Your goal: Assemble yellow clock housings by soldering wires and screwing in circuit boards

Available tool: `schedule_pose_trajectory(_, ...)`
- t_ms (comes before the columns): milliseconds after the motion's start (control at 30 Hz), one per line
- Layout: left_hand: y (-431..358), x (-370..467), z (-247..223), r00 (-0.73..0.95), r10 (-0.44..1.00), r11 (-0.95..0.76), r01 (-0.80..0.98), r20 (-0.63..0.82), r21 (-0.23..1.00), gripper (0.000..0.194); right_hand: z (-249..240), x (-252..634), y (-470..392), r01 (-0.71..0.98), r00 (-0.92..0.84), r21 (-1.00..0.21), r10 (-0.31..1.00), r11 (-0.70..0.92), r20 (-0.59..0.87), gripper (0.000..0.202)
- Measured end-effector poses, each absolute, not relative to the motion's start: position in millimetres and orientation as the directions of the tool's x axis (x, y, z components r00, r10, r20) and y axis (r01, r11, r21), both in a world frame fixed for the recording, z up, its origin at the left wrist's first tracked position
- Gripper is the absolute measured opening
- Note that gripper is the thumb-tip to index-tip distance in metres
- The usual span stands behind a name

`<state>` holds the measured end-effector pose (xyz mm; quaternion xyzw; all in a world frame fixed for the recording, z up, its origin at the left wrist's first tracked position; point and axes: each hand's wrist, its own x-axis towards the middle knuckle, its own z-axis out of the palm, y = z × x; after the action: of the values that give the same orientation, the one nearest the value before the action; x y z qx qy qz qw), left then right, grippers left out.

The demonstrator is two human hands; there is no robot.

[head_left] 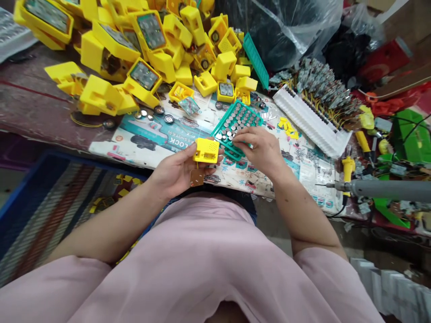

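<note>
A small yellow plastic case with a slotted opening and a speaker-hole pattern is held in my left hand, between thumb and fingers. A brown board hangs just below the case, against the fingers. My right hand is over the right edge of a green tray that carries rows of small silver button cells. Its thumb and index finger are pinched together at the cells; whatever is between the fingertips is too small to make out.
Yellow cases are heaped at the back left. To the right are a white foam rack with wired parts, small yellow pieces, a grey powered driver pointing left and green bins. A blue crate stands below left.
</note>
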<state>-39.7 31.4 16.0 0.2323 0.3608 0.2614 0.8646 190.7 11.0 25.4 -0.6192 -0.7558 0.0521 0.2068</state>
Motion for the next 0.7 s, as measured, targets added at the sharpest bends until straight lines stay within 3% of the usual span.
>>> schedule_pose_trajectory(133,31.4,-39.5,19.5,0.609,0.607,0.774,-0.307,-0.511,0.554,0.034,24.5,188.0,9.7,0.937,-0.159,-0.273,0.963,0.216,0.217,0.012)
schedule_pose_trajectory(400,30.0,-42.4,17.2,0.607,0.61,0.773,-0.315,-0.51,0.55,0.033,24.3,194.1,14.1,0.883,-0.143,-0.417,0.97,0.214,0.194,0.008)
schedule_pose_trajectory(700,27.6,-43.6,24.9,0.532,0.654,0.74,-0.303,-0.537,0.601,0.025,23.6,187.0,8.9,0.876,-0.103,-0.45,0.978,0.176,0.182,0.007)
